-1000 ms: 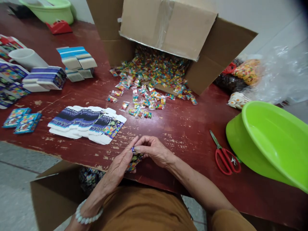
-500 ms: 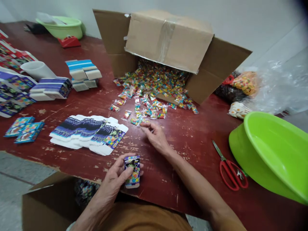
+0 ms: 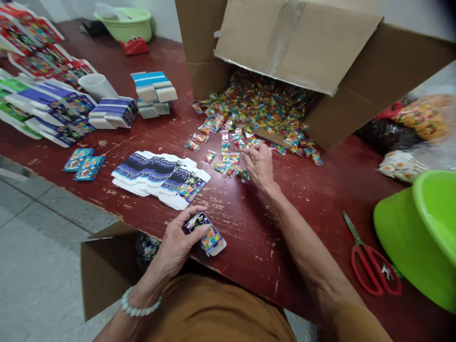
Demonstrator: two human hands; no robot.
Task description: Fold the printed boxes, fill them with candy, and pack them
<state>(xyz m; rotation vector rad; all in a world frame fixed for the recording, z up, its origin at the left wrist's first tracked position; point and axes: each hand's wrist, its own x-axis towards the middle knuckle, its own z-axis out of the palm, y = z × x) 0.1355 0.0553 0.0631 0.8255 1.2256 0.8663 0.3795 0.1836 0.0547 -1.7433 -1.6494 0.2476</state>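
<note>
- A person's left hand (image 3: 178, 243) grips a small purple-and-black printed cardboard carton (image 3: 213, 240), thumb pressed across its front, above the near edge of a worn dark-red counter (image 3: 302, 194).
- The carton is tilted, its white end pointing toward the lower right.
- The right hand (image 3: 261, 167), fingers bent, reaches over small clear plastic packets of multicoloured candy (image 3: 228, 167) scattered on the counter; whether the fingertips have closed on one cannot be told.
- Behind the hand, more packets spill from a large brown cardboard box (image 3: 297, 45) lying with its open side toward the person.
- A fanned row of flattened purple-and-white cartons (image 3: 160, 173) lies beyond the left hand, with two small bright-blue printed packs (image 3: 89, 168) to the left of the row.
- At right, red-handled metal scissors (image 3: 370, 266) rest, open ends of the handles toward the person, just beside a bright-green plastic basin (image 3: 395, 232).
- A bracelet of pale round beads (image 3: 137, 311) circles the left wrist.
</note>
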